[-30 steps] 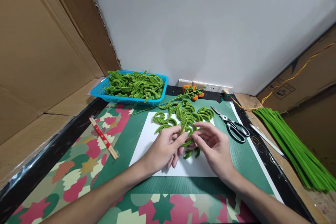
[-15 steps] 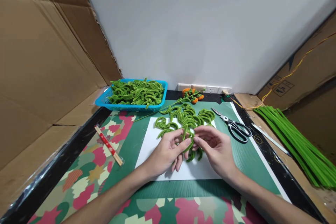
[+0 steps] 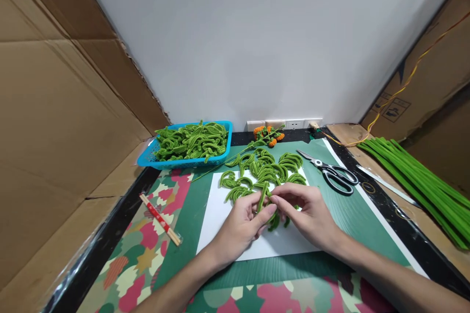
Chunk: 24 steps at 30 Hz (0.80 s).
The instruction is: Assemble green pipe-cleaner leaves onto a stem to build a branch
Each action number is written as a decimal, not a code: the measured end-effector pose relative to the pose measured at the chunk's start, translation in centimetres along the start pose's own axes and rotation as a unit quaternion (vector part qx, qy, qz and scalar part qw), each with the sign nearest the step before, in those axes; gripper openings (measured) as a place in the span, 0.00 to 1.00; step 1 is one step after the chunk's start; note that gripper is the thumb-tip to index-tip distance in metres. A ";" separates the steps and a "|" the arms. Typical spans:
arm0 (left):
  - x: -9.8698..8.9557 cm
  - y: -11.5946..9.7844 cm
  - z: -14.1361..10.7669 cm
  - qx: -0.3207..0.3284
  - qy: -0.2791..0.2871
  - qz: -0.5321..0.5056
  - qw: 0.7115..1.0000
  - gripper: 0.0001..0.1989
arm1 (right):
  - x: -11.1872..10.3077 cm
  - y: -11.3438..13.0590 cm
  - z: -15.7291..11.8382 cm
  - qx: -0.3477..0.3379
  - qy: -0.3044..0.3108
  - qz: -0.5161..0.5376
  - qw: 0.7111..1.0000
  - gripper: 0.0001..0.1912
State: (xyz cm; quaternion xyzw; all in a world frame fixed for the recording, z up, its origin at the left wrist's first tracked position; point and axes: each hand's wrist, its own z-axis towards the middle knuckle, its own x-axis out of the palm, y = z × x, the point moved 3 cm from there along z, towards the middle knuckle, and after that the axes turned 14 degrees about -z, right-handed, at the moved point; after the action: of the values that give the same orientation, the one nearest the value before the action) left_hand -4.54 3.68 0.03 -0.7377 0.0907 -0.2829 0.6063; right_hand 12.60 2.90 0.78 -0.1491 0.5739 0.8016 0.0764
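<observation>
Between my hands is a fuzzy green pipe cleaner (image 3: pixel 262 197), bent and partly covered by the fingers. My left hand (image 3: pixel 243 220) pinches it between thumb and fingers. From the other side, the thumb and index finger of my right hand (image 3: pixel 303 208) close on its end near the bend. Around and beyond the fingers, several curled green pipe cleaner pieces (image 3: pixel 267 174) lie in small clusters, partly on a white sheet of paper (image 3: pixel 220 227). My hands hide some of the nearer pieces.
A blue basket (image 3: pixel 183 163) heaped with green pieces stands at the back left. Orange-and-green pipe cleaner flowers (image 3: pixel 270 135) lie near the wall. Black-handled scissors (image 3: pixel 336 176) rest at right, beside a bundle of straight green pipe cleaners (image 3: pixel 418 186). Wrapped chopsticks (image 3: pixel 160 219) lie at left.
The view has tilted and shifted slightly. The fingers of my left hand have curled in more, and the held pipe cleaner shows a straighter upright part.
</observation>
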 end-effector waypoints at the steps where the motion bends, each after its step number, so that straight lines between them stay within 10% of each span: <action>1: 0.0 -0.1 0.0 0.000 0.000 -0.015 1.000 0.18 | 0.0 0.0 0.0 0.010 0.012 0.030 0.999 0.10; 12: -0.1 0.2 -0.2 -0.088 0.062 -0.154 0.982 0.16 | -1.0 0.9 0.3 -0.171 -0.011 -0.125 0.977 0.10; 24: 0.6 -0.1 -0.4 -0.104 0.069 -0.148 0.981 0.17 | -1.2 1.3 0.1 -0.180 -0.018 -0.114 0.977 0.11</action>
State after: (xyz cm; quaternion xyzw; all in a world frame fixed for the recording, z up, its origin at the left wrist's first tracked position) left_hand -4.29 3.09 0.35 -0.7806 0.0510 -0.4086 0.4702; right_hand 13.36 2.62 2.37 -0.2101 0.3979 0.8805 0.1491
